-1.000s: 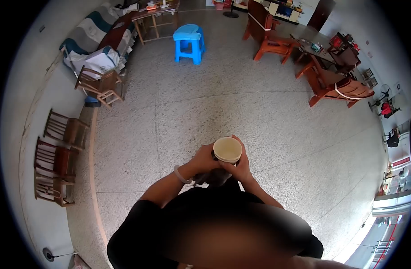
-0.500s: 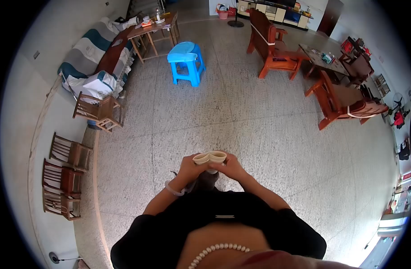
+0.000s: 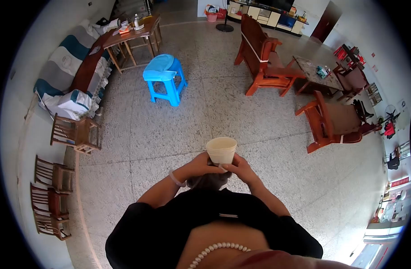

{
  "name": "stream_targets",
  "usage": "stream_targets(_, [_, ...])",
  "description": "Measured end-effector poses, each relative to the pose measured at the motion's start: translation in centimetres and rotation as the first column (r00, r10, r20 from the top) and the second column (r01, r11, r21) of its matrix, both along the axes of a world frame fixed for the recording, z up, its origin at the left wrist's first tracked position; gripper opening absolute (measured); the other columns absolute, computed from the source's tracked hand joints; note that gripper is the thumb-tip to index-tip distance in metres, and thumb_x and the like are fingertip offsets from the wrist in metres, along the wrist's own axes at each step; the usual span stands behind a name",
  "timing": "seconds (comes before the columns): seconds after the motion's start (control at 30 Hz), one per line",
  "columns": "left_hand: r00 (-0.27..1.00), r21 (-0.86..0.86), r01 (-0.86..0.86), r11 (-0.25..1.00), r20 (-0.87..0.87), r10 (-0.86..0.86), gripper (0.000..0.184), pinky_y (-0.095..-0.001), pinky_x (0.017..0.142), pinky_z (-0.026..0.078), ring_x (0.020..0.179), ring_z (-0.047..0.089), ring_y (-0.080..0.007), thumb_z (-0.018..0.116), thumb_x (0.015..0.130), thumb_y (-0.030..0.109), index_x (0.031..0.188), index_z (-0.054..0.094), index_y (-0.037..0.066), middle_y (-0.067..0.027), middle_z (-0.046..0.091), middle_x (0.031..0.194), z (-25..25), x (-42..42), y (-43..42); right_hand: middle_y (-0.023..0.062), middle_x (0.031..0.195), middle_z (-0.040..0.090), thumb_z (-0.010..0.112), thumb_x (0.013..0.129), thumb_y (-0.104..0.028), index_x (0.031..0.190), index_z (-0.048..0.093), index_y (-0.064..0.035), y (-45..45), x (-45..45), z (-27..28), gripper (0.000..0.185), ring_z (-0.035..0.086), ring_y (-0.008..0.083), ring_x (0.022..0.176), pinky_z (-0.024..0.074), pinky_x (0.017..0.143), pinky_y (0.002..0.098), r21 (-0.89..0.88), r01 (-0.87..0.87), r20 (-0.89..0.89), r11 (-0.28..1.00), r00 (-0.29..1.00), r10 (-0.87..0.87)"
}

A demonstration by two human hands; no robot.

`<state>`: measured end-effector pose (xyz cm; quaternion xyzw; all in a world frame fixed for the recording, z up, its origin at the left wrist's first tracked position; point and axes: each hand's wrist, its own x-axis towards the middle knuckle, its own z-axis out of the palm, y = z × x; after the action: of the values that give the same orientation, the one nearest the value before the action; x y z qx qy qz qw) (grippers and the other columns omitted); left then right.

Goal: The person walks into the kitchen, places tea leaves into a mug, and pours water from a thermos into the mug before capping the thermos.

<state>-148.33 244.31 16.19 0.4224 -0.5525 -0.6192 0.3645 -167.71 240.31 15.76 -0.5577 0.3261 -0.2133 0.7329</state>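
In front of my body I hold cream-coloured paper cups [image 3: 221, 154], upright with a wide mouth facing up. They look nested one inside another; I cannot tell how many there are. My left hand [image 3: 202, 165] grips them from the left side, a pale bracelet [image 3: 176, 179] on its wrist. From the right, the fingers of my right hand [image 3: 241, 169] close on the lower part, its thumb near the left thumb. The cups' base is partly hidden by the thumbs.
A blue plastic stool [image 3: 166, 77] stands ahead on the speckled floor [image 3: 178, 121]. Wooden chairs [image 3: 75, 132] and a draped sofa [image 3: 64, 62] line the left wall. A wooden table [image 3: 138, 33] stands beyond; reddish wooden seats [image 3: 268, 58] and a low table [image 3: 315, 74] are at right.
Two cup mouths showed side by side between my hands; now one round mouth shows, with the cups upright and higher. The room has shifted left and down in the view.
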Motion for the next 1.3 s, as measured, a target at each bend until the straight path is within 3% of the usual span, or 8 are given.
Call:
stream_targets(0.13, [0.964, 0.055, 0.243, 0.968, -0.121, -0.236, 0.062, -0.0322, 0.095, 0.036, 0.111, 0.047, -0.0195, 0.075, 0.067, 0.016, 0.12, 0.046, 0.001, -0.011, 0.052, 0.116, -0.5, 1.4, -8.9, 0.0078, 0.118, 0.051, 0.062, 0.081, -0.018, 0.127, 0.039, -0.0027, -7.8, -0.8, -1.6, 0.054, 0.047, 0.0167, 0.109, 0.0375, 0.093, 0.0307, 0.044, -0.075, -0.052, 0.996, 0.996, 0.077])
stream_targets(0.27, [0.953, 0.065, 0.282, 0.957, -0.134, -0.272, 0.063, -0.0322, 0.096, 0.036, 0.11, 0.047, -0.0192, 0.076, 0.064, 0.008, 0.12, 0.047, 0.002, -0.0097, 0.054, 0.115, -1.7, 2.7, -17.4, 0.0089, 0.119, 0.05, 0.06, 0.082, -0.019, 0.13, 0.033, -0.002, -15.7, 0.5, -2.3, 0.058, 0.044, 0.0182, 0.113, 0.0324, 0.097, 0.0328, 0.024, -0.139, 0.162, 0.99, 0.978, 0.133])
stream_targets(0.43, [0.976, 0.103, -0.043, 0.994, -0.209, 0.063, 0.063, -0.032, 0.094, 0.038, 0.108, 0.049, -0.0187, 0.076, 0.063, 0.004, 0.119, 0.047, 0.001, -0.0091, 0.055, 0.114, -0.6, 2.9, -27.9, 0.0118, 0.123, 0.046, 0.06, 0.082, -0.023, 0.132, 0.029, -0.0018, -29.0, 2.6, -2.3, 0.063, 0.046, 0.0218, 0.111, 0.0386, 0.092, 0.0337, 0.013, -0.126, 0.117, 0.992, 0.985, 0.123])
stream_targets(0.53, [0.973, 0.083, -0.211, 0.974, -0.079, 0.218, 0.061, -0.0315, 0.093, 0.039, 0.107, 0.05, -0.0174, 0.074, 0.065, 0.005, 0.119, 0.047, -0.001, -0.0099, 0.055, 0.114, 0.7, 4.6, -33.4, 0.0117, 0.116, 0.052, 0.067, 0.075, -0.029, 0.132, 0.03, -0.0031, -36.4, 5.4, -1.4, 0.072, 0.049, 0.0235, 0.109, 0.0386, 0.092, 0.0349, -0.325, -0.121, -0.025, 0.938, 0.993, 0.119])
stream_targets(0.6, [0.947, 0.115, -0.318, 0.941, -0.012, 0.322, 0.058, -0.0313, 0.092, 0.039, 0.106, 0.051, -0.0173, 0.072, 0.068, 0.006, 0.119, 0.047, -0.001, -0.0103, 0.054, 0.114, 1.8, 5.3, -36.2, 0.0132, 0.115, 0.053, 0.07, 0.071, -0.031, 0.13, 0.031, -0.0033, -40.2, 7.6, -0.3, 0.076, 0.05, 0.0255, 0.108, 0.0389, 0.092, 0.0358, -0.33, -0.156, -0.049, 0.931, 0.988, 0.148])
stream_targets(0.77, [0.872, -0.004, -0.488, 0.873, 0.042, 0.488, 0.051, -0.0319, 0.089, 0.043, 0.101, 0.055, -0.0175, 0.072, 0.068, 0.01, 0.113, 0.051, -0.003, -0.0104, 0.058, 0.109, -4.1, 9.5, -42.7, 0.0172, 0.113, 0.054, 0.073, 0.067, -0.032, 0.123, 0.039, -0.0029, -48.1, 13.8, -2.4, 0.072, 0.052, 0.0294, 0.107, 0.0406, 0.09, 0.0367, -0.353, -0.155, -0.125, 0.923, 0.985, 0.118])
stream_targets(1.17, [0.843, -0.11, -0.524, 0.844, 0.077, 0.533, 0.039, -0.0283, 0.076, 0.048, 0.087, 0.06, -0.0145, 0.074, 0.066, 0.012, 0.101, 0.06, 0.0, -0.0073, 0.064, 0.093, -2.8, 22.9, -69.7, 0.0129, 0.108, 0.058, 0.075, 0.065, -0.028, 0.117, 0.046, -0.0033, -73.6, 26.9, -0.3, 0.065, 0.055, 0.0236, 0.102, 0.0425, 0.087, 0.0338, -0.391, -0.077, -0.218, 0.917, 0.976, -0.011])
stream_targets(1.3, [0.879, -0.089, -0.448, 0.889, 0.134, 0.457, 0.038, -0.0276, 0.073, 0.048, 0.083, 0.061, -0.0145, 0.075, 0.066, 0.016, 0.099, 0.062, 0.002, -0.0077, 0.065, 0.09, -3.6, 26.9, -80.1, 0.0084, 0.109, 0.057, 0.076, 0.066, -0.02, 0.117, 0.047, -0.0033, -83.3, 30.5, -2.0, 0.061, 0.053, 0.0195, 0.103, 0.0404, 0.09, 0.0324, -0.289, 0.02, -0.006, 0.957, 1.0, -0.023])
